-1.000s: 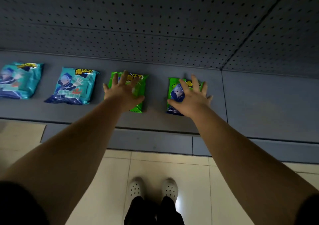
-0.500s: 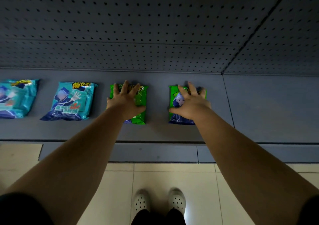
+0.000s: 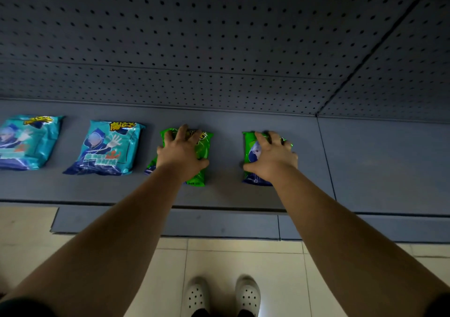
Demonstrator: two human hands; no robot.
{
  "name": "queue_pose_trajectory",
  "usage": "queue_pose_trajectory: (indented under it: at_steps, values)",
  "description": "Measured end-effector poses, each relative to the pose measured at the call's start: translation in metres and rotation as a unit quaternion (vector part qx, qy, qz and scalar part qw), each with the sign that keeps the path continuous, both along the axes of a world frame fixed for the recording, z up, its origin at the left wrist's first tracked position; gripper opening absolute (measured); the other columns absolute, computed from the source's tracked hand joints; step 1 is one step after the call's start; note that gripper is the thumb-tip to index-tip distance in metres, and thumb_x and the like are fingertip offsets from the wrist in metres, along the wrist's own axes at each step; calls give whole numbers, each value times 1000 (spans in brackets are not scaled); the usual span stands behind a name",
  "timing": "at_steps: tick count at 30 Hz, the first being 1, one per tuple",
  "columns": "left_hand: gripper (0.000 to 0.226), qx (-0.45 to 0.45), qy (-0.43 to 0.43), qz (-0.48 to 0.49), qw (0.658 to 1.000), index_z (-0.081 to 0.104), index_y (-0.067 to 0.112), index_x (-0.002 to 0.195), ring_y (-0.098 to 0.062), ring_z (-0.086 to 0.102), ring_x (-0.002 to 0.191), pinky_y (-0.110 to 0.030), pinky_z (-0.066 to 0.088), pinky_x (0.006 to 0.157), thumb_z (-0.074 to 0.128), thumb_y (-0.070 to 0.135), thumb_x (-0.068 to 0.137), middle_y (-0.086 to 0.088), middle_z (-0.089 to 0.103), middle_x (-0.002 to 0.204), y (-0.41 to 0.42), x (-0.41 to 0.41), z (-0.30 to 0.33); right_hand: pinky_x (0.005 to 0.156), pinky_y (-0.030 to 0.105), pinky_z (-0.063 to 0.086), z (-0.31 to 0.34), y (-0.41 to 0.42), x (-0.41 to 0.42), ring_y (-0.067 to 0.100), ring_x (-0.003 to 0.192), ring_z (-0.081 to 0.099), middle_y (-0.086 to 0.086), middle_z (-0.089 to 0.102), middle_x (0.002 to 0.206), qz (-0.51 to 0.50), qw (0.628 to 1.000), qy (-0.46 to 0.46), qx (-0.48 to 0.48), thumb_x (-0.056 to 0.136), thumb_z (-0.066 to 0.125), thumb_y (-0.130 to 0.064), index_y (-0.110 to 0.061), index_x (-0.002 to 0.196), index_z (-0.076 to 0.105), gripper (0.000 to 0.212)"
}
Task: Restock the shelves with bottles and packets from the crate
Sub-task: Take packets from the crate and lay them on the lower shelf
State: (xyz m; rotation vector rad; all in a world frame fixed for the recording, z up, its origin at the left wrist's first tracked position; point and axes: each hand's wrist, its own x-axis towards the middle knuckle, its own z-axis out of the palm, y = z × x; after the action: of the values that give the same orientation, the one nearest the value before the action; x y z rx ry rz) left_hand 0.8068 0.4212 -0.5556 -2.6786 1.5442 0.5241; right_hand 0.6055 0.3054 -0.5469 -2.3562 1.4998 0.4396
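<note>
Both hands are down on the shelf (image 3: 365,161), each on its own green packet. The left hand (image 3: 181,154) lies over the left green packet (image 3: 203,168), its fingers bent over the packet's far end and the thumb at the near right side, so it looks clamped on it. The right hand (image 3: 271,159) covers the right green packet (image 3: 249,146) the same way, fingers curled over the far end, thumb at the near left corner. Both packets lie flat about midway between the shelf's back and front edge, long axes running front to back, well apart from each other. Left of them two blue packets (image 3: 104,148) lie in the same row, the nearer one just beside the left green packet. The crate is not in view.

The packets sit directly beneath the palms, so whatever comes next, sliding them toward the back edge or letting go, turns on that front-to-back axis: each arm reaches straight along its packet's length, neither hand nearer than the other
</note>
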Motion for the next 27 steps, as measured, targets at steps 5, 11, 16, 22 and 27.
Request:
queue_pose_trajectory:
  at_steps: [5, 11, 16, 22, 27]
  values:
    - [88, -40, 12, 11, 999, 23, 40, 149, -36, 15, 141, -60, 33, 104, 66, 58, 74, 3, 7, 160, 15, -1, 35, 105, 53, 38, 30, 18, -6, 36, 142, 21, -3, 9, 161, 3, 1000, -22, -5, 72, 67, -66, -41, 154, 12, 102]
    - [87, -92, 53, 13, 994, 22, 42, 148, -33, 7, 145, -60, 31, 109, 66, 57, 75, 6, 3, 161, 52, -16, 99, 106, 49, 37, 105, 63, -20, 34, 142, 21, -7, 9, 161, 13, 998, -62, -18, 73, 65, -65, -42, 153, 12, 100]
    - [86, -152, 72, 26, 985, 25, 43, 147, -27, 5, 147, -60, 34, 107, 61, 58, 70, 8, 5, 161, 99, -42, 150, 107, 47, 36, 172, 108, -40, 32, 143, 21, -7, 9, 162, 22, 994, -101, -32, 73, 65, -65, -43, 153, 13, 98]
    - [84, -179, 52, 48, 981, 24, 43, 148, -30, 2, 147, -61, 30, 109, 66, 51, 76, 10, 1, 161, 158, -84, 228, 108, 45, 37, 239, 153, -68, 31, 142, 22, -8, 10, 162, 61, 987, -142, -48, 73, 63, -66, -46, 153, 11, 98]
    - [86, -205, 17, 102, 973, 23, 44, 149, -31, 9, 145, -60, 33, 108, 65, 52, 74, 6, 11, 160, 231, -124, 279, 103, 42, 41, 277, 203, -99, 28, 138, 26, -11, 13, 159, 117, 968, -211, -64, 74, 64, -62, -44, 153, 17, 93]
